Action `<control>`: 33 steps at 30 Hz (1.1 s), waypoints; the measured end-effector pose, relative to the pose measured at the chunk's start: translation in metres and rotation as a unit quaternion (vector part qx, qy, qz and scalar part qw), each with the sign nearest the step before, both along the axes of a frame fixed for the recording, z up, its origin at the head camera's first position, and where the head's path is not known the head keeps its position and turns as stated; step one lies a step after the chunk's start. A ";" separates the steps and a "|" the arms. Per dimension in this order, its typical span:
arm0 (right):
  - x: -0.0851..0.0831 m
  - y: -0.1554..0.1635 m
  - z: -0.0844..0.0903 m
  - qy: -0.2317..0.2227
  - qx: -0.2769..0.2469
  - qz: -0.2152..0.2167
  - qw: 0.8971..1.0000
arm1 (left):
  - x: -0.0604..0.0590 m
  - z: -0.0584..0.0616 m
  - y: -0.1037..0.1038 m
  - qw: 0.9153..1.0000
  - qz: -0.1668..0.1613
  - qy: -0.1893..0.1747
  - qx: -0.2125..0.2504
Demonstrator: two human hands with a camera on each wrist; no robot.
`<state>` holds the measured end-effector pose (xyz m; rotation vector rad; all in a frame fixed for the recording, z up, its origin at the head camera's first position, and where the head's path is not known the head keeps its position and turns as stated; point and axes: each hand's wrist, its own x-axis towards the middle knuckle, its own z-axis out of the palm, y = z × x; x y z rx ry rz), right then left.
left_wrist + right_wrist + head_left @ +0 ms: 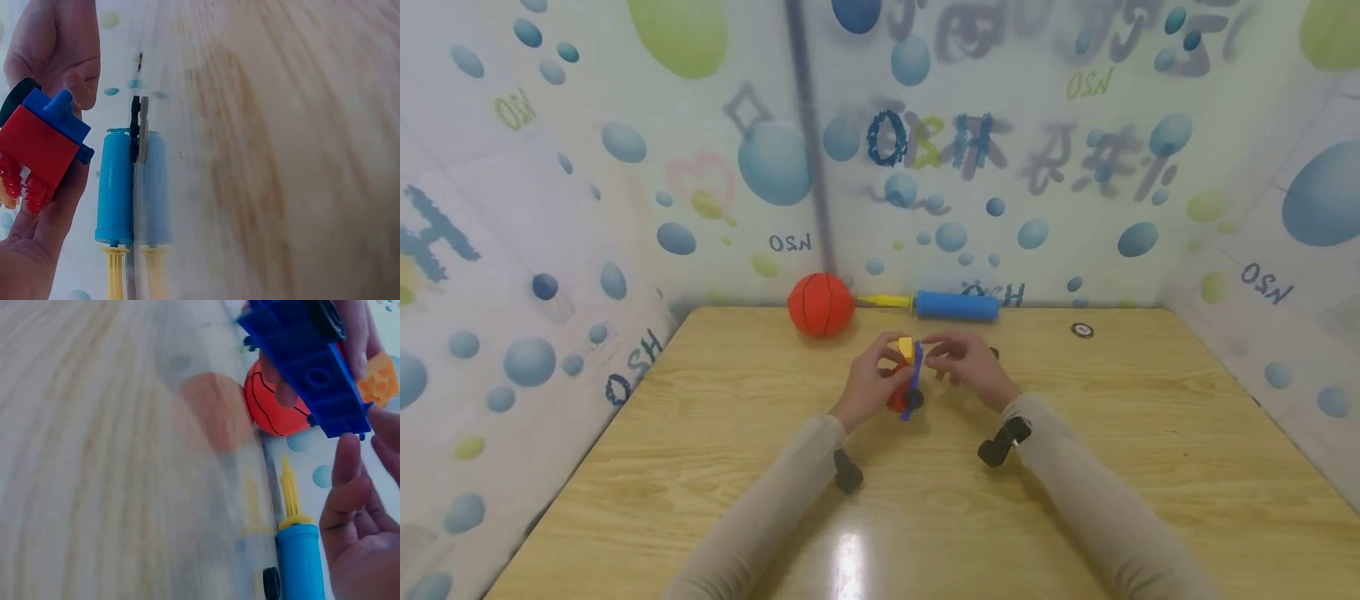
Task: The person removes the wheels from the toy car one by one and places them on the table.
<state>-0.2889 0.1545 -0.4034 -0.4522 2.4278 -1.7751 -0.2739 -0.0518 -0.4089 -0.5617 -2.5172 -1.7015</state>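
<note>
My left hand (867, 383) grips a toy car of plastic building bricks, tipped up on end above the table. Its red body (44, 147) and yellow brick (906, 347) face my left palm. The blue base (337, 403) has its underside turned toward my right hand (970, 362). Small pegs stick out from the base's sides, and one black wheel (913, 399) sits at its lower end. My right fingers are loosely bent and spread, with fingertips right at the base's upper end. Part of the body is hidden behind my left fingers.
At the back of the wooden table (760, 367), a red ball (821, 305) with black lines lies left of a blue hand pump (957, 306) with a yellow nozzle end. A round black-and-white disc (1082, 330) lies farther right. Another black wheel (271, 583) stands behind my right hand.
</note>
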 end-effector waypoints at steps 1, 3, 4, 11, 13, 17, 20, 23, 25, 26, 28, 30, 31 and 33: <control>0.001 -0.001 -0.001 0.004 -0.003 -0.007 1.000 | 0.000 0.000 0.000 1.000 0.001 -0.001 0.001; 0.002 -0.004 -0.001 0.014 -0.009 -0.014 1.000 | 0.000 0.000 0.000 1.000 0.003 -0.003 0.002; 0.003 -0.005 -0.001 0.018 -0.013 -0.017 1.000 | 0.000 0.000 0.001 1.000 0.003 -0.002 0.002; 0.005 -0.009 -0.005 0.031 -0.022 -0.047 0.998 | -0.003 -0.003 0.004 1.000 -0.003 0.007 0.011; 0.005 -0.010 -0.007 0.035 -0.022 -0.051 0.998 | -0.003 -0.003 0.005 1.000 -0.001 0.004 0.015; 0.006 -0.014 -0.009 0.040 -0.027 -0.052 0.997 | -0.002 -0.004 0.005 1.000 0.006 -0.002 0.016; 0.007 -0.017 -0.008 0.039 -0.041 -0.050 0.997 | -0.002 -0.004 0.005 1.000 0.011 -0.009 0.016; 0.006 -0.020 -0.007 0.041 -0.061 -0.049 0.996 | -0.001 -0.003 0.005 1.000 0.020 -0.016 0.014; 0.006 -0.021 -0.007 0.041 -0.074 -0.048 0.995 | -0.001 -0.002 0.005 0.999 0.025 -0.020 0.010; 0.006 -0.021 -0.008 0.044 -0.078 -0.048 0.995 | -0.001 -0.002 0.005 0.999 0.027 -0.020 0.007; 0.007 -0.021 -0.008 0.044 -0.087 -0.047 0.994 | -0.001 -0.002 0.004 0.999 0.026 -0.024 0.005; 0.007 -0.021 -0.009 0.046 -0.095 -0.045 0.993 | -0.002 -0.001 0.003 0.999 0.025 -0.035 0.001; 0.007 -0.021 -0.009 0.047 -0.097 -0.042 0.993 | -0.002 -0.001 0.003 0.999 0.024 -0.041 -0.001; 0.009 -0.022 -0.008 0.048 -0.101 -0.034 0.993 | -0.003 0.000 0.003 0.998 0.027 -0.056 -0.011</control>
